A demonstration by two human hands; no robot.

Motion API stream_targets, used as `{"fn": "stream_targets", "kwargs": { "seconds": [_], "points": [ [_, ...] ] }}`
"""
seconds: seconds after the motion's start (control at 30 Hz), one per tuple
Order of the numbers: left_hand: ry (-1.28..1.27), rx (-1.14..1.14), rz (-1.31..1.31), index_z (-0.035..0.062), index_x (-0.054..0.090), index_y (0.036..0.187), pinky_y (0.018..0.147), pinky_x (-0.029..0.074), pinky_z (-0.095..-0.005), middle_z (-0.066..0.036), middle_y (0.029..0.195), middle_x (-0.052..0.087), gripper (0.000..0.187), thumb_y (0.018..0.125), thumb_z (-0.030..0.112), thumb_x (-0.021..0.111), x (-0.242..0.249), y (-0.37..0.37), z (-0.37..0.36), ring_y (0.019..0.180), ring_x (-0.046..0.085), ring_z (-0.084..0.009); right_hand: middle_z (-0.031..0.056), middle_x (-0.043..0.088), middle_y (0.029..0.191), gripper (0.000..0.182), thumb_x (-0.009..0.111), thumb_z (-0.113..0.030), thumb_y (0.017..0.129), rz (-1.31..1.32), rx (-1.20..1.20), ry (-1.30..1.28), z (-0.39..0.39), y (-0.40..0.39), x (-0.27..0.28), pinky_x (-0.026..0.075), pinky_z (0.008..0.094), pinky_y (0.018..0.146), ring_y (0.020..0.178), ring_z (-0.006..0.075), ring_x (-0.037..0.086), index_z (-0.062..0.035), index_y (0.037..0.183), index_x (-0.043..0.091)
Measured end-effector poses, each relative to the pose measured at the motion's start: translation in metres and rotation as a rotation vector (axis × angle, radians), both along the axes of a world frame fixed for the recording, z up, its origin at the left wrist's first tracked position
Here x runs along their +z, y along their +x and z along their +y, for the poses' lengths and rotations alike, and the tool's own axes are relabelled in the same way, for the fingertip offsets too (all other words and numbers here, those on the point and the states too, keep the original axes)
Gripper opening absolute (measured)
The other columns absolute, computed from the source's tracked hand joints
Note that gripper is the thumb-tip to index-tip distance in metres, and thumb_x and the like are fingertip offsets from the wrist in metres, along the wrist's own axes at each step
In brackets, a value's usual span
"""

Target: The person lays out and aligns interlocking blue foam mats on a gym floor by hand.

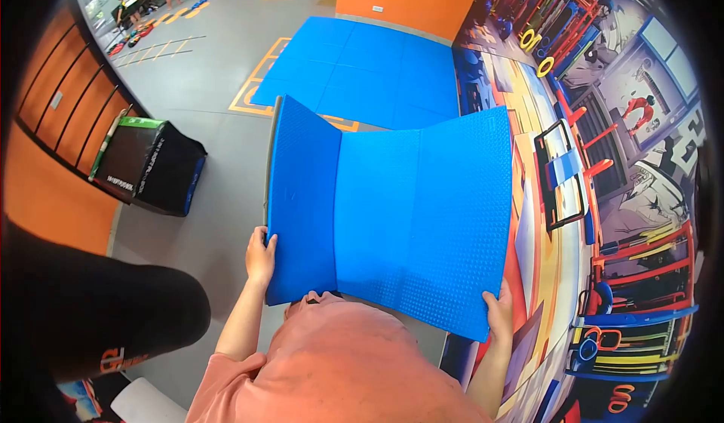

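A blue foam mat [377, 204] with a textured surface is held up in front of my body, bent along its fold lines into panels. My left hand [261, 255] grips its left edge, fingers wrapped round the outer side and thumb on the blue face. At the lower right corner my right hand [498, 310] pinches the mat, thumb on the near face. The left panel stands up steeply, while the middle and right panels slope more gently. The mat's underside is hidden.
Blue mats [354, 68] cover the floor ahead, against an orange wall [411, 0]. A black soft box [154, 163] stands at left, nearer a black punching bag [113, 310]. A printed mural wall [550, 196] runs along the right. Two people are far off at upper left.
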State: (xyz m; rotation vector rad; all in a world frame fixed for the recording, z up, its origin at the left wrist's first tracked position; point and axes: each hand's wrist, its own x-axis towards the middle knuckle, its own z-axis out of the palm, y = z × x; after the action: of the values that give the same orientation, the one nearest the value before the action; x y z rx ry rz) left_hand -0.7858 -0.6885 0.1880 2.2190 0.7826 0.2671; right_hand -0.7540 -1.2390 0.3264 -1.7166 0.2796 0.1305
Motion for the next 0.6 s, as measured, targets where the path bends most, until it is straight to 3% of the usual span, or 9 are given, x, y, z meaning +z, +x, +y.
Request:
{"fn": "stream_targets", "kwargs": {
  "seconds": [0.2,0.23,0.27,0.33,0.43,0.57,0.6],
  "points": [
    [0.075,0.076,0.016,0.0085,0.06,0.121,0.093,0.054,-0.0507,-0.016,0.119,0.071,0.026,0.107,0.03,0.062,-0.003,0.089,0.06,0.111,0.069,-0.0397,0.0125,0.067,0.136,0.057,0.054,0.007,0.095,-0.017,-0.04,-0.064,0.054,0.066,-0.002,0.048,0.0346,0.109,0.121,0.0203,0.065,0.0026,0.151,0.051],
    [0.03,0.063,0.058,0.008,0.06,0.122,0.096,0.054,-0.0505,-0.016,0.131,0.067,0.026,0.107,0.029,0.063,-0.003,0.102,0.072,0.115,0.068,-0.0402,0.0121,0.068,0.135,0.054,0.055,0.007,0.095,-0.018,-0.058,-0.039,0.064,0.08,0.0,0.049,0.0342,0.106,0.119,0.0191,0.066,0.003,0.149,0.053],
    [0.03,0.06,0.057,0.008,0.06,0.122,0.096,0.054,-0.0505,-0.016,0.131,0.067,0.026,0.107,0.029,0.063,-0.002,0.116,0.08,0.115,0.068,-0.0402,0.0121,0.068,0.135,0.054,0.055,0.007,0.095,-0.018,-0.061,-0.039,0.075,0.094,0.004,0.049,0.0342,0.106,0.119,0.0191,0.066,0.003,0.149,0.053],
    [0.092,0.019,-0.018,0.0072,0.061,0.122,0.103,0.052,-0.0502,-0.017,0.146,0.059,0.025,0.106,0.027,0.065,-0.001,0.14,0.097,0.126,0.064,-0.0408,0.009,0.071,0.12,0.042,0.055,0.006,0.095,-0.052,-0.117,-0.007,0.099,0.122,0.008,0.052,0.0312,0.096,0.105,0.0161,0.068,0.0019,0.136,0.06],
    [0.096,-0.008,0.004,0.0065,0.062,0.121,0.109,0.05,-0.0501,-0.019,0.159,0.049,0.025,0.106,0.026,0.066,-0.007,0.181,0.128,0.136,0.058,-0.0414,0.0089,0.072,0.118,0.041,0.055,0.007,0.095,-0.03,-0.122,-0.029,0.129,0.157,0.008,0.052,0.0306,0.095,0.103,0.0158,0.069,0.0022,0.136,0.061],
    [0.215,0.003,-0.081,0.0067,0.063,0.121,0.112,0.048,-0.0501,-0.022,0.162,0.045,0.024,0.106,0.025,0.065,-0.027,0.225,0.155,0.142,0.053,-0.0411,0.0118,0.07,0.128,0.047,0.054,0.008,0.096,0.001,-0.096,-0.025,0.155,0.198,0.0,0.05,0.032,0.102,0.113,0.0175,0.067,0.0037,0.142,0.059],
    [0.269,-0.033,-0.139,0.0067,0.062,0.121,0.108,0.05,-0.0507,-0.023,0.156,0.052,0.024,0.107,0.026,0.064,-0.027,0.233,0.164,0.137,0.057,-0.0418,0.0123,0.07,0.129,0.047,0.054,0.008,0.096,-0.002,-0.112,-0.038,0.163,0.206,0.0,0.05,0.032,0.102,0.114,0.0178,0.067,0.004,0.143,0.059]
  ]
}}
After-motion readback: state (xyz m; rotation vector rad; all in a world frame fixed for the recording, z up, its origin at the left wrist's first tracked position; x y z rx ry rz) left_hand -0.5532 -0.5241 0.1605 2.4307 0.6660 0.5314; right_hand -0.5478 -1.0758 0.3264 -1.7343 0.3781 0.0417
